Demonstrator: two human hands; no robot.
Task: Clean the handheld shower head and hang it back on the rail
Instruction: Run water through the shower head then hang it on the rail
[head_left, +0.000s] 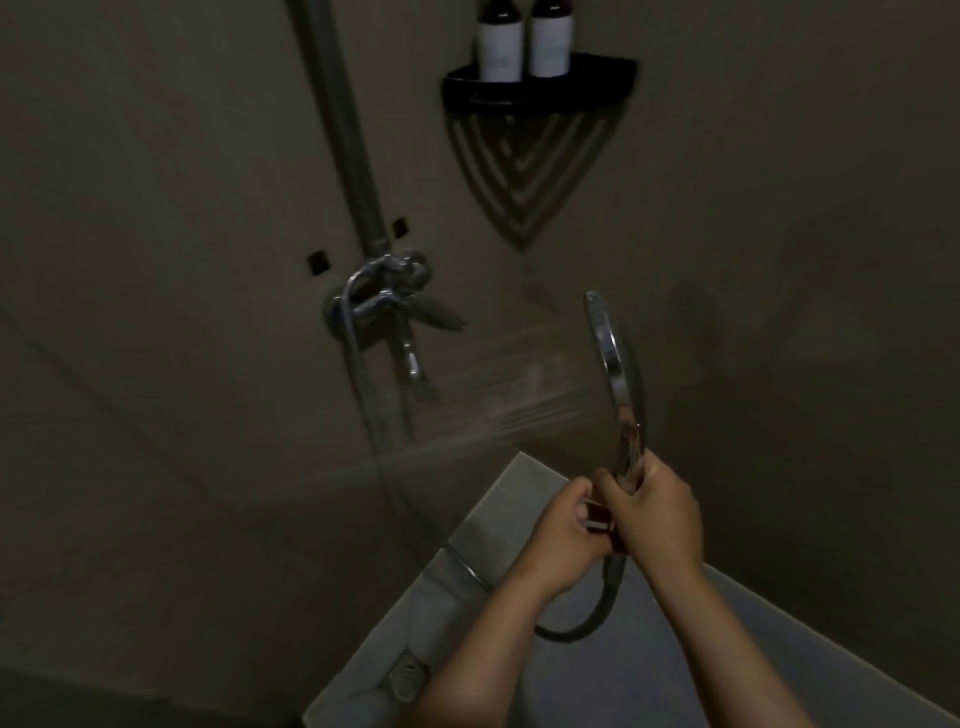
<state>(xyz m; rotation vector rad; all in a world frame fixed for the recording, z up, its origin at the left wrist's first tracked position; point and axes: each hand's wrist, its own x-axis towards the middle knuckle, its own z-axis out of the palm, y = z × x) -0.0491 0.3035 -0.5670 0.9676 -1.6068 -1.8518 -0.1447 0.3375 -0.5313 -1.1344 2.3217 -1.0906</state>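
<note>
The chrome shower head (613, 364) stands upright and edge-on at centre right, its face turned left. Water sprays from it leftward toward the wall. My right hand (657, 512) is closed around its handle. My left hand (558, 535) is wrapped around the lower end of the handle, touching the right hand. The grey hose (597, 618) loops down below both hands. The vertical shower rail (337, 119) rises along the wall at upper left.
A chrome mixer tap (387, 301) with lever sits at the rail's foot, and a second hose hangs from it. A black corner shelf (608, 83) holds two bottles (524, 47) at the top. A pale bathtub rim (452, 551) runs below my arms. The room is dim.
</note>
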